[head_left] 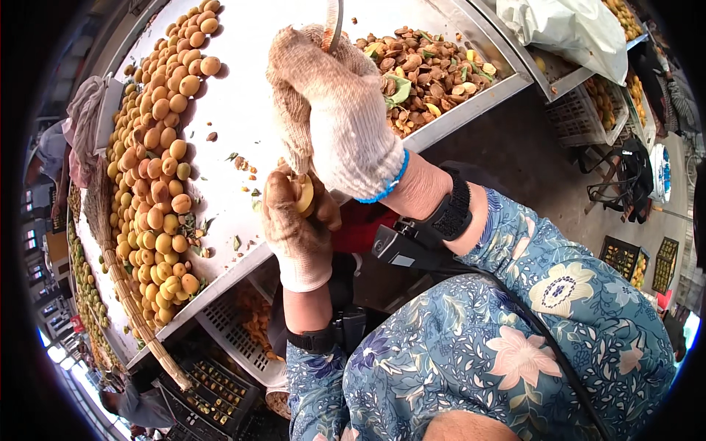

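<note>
My left hand [294, 228], in a dirty knit glove, is closed around a small yellow apricot [304, 195] at the table's near edge. My right hand [331, 103], also gloved, is raised just above it and grips a thin curved metal blade [334, 22] that points up and away. A long heap of yellow-orange apricots [158, 147] lies along the left side of the white metal table [250, 88]. A pile of brown pits with a few leaves [426, 70] sits at the table's right end, beside my right hand.
White and black slatted crates [235, 338] with fruit pieces stand under the table edge. A straw broom [125, 287] lies along the table's left rim. A white plastic bag [566, 29] and more crates of fruit [603, 103] are at the upper right.
</note>
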Available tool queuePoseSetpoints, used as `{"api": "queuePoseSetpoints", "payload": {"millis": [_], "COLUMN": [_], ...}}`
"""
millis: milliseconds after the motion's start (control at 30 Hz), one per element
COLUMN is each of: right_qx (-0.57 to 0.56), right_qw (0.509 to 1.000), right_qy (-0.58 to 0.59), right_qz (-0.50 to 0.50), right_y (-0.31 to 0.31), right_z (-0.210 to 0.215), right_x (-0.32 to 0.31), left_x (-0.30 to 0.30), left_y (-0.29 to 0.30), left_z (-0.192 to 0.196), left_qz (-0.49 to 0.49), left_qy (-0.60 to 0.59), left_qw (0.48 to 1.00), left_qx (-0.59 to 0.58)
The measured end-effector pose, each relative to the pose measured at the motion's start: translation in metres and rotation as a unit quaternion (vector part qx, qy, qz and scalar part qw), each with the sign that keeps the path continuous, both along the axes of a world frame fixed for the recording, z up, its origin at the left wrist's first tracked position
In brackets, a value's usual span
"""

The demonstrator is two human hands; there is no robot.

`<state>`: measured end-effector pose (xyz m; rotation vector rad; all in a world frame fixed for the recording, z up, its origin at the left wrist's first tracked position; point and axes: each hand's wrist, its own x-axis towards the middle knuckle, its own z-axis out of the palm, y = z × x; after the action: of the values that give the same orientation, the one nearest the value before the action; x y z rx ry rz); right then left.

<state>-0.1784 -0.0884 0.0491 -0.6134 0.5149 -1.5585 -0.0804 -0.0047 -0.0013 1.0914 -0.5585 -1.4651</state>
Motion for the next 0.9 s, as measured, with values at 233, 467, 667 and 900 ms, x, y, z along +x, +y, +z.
{"api": "queuePoseSetpoints", "payload": {"millis": [233,467,667,900], "right_qx": [0.074,0.046,0.114,0.199], "right_qw": [0.993,0.991,0.971,0.95], "right_qy": [-0.043,-0.081,-0.122,-0.188], "right_qz": [0.079,0.098,0.171,0.148], "right_y": [-0.011,-0.01,-0.009,-0.013], "right_z": [-0.004,-0.004,0.002,-0.005], "right_x": [-0.008,-0.009,-0.004,0.004], "left_x": [-0.001,0.002,0.006,0.011], "left_y": [-0.005,-0.005,-0.002,-0.003], "left_z": [0.011,0.008,0.007,0.006], "left_qz": [-0.016,-0.071,-0.089,-0.085], "left_qy": [0.262,0.466,0.506,0.559], "left_qw": [0.962,0.881,0.857,0.824], "left_qx": [0.072,0.04,0.026,0.033]}}
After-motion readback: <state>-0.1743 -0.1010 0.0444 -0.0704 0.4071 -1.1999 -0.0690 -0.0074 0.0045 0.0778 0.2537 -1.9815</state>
